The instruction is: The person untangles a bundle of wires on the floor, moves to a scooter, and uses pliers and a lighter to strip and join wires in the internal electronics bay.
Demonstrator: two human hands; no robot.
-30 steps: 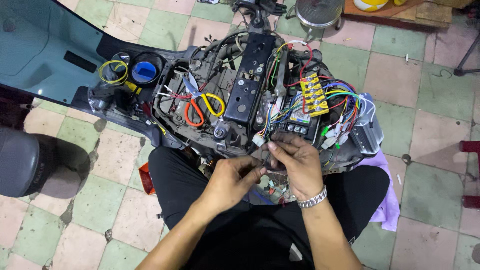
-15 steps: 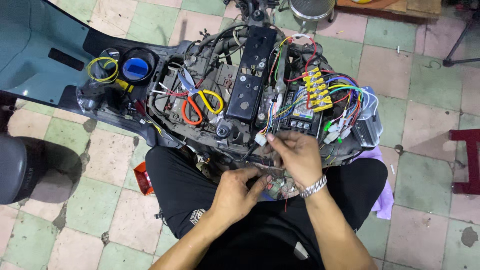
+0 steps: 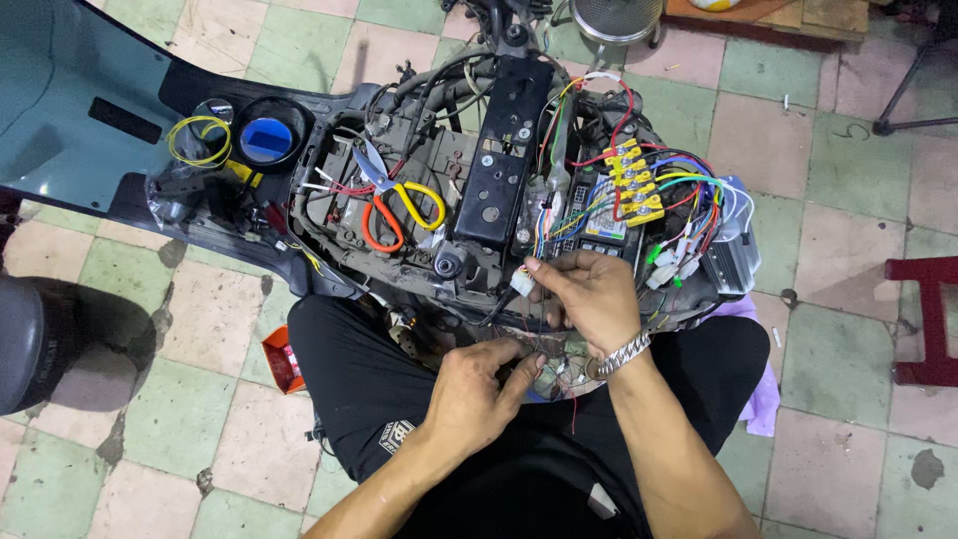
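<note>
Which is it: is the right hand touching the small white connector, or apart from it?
Touching: the head view shows the right hand pinching the white connector.

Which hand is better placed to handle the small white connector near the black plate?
The right hand. Its fingertips already pinch the white connector beside the black plate. The left hand is lower, over the lap, busy with thin wires.

We can't see what the left hand (image 3: 479, 389) pinches — wires too thin | metal stool (image 3: 617, 18) — cut by top edge | right hand (image 3: 589, 299) hides connector wiring.
</note>
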